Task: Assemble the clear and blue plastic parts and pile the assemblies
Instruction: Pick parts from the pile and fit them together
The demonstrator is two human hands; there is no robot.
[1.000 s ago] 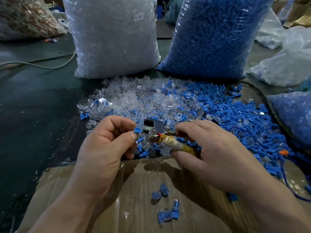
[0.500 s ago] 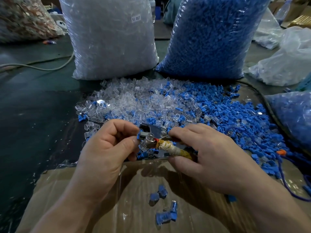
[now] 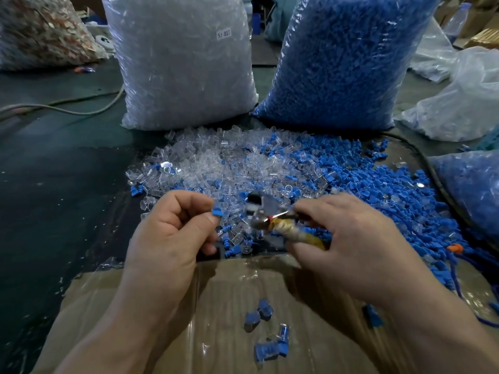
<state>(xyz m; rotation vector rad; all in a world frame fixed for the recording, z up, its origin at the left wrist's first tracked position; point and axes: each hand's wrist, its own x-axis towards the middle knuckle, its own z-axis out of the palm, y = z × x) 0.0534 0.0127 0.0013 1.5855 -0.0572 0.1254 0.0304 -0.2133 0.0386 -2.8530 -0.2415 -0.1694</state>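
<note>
Blue part (image 3: 216,212) pinched above mixed clear-blue heap (image 3: 270,168).

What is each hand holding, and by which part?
The left hand pinches a small blue plastic part by one end, between thumb and forefinger. The right hand grips a metal-headed tool by its tape-wrapped handle.

The tool (image 3: 272,225) in the right hand (image 3: 348,247) is motion-blurred, its handle buried in the palm. The left hand (image 3: 167,238) hides most of its blue part (image 3: 216,211). Both the clear bag (image 3: 183,63) and the blue bag (image 3: 345,63) overrun the top edge
</note>
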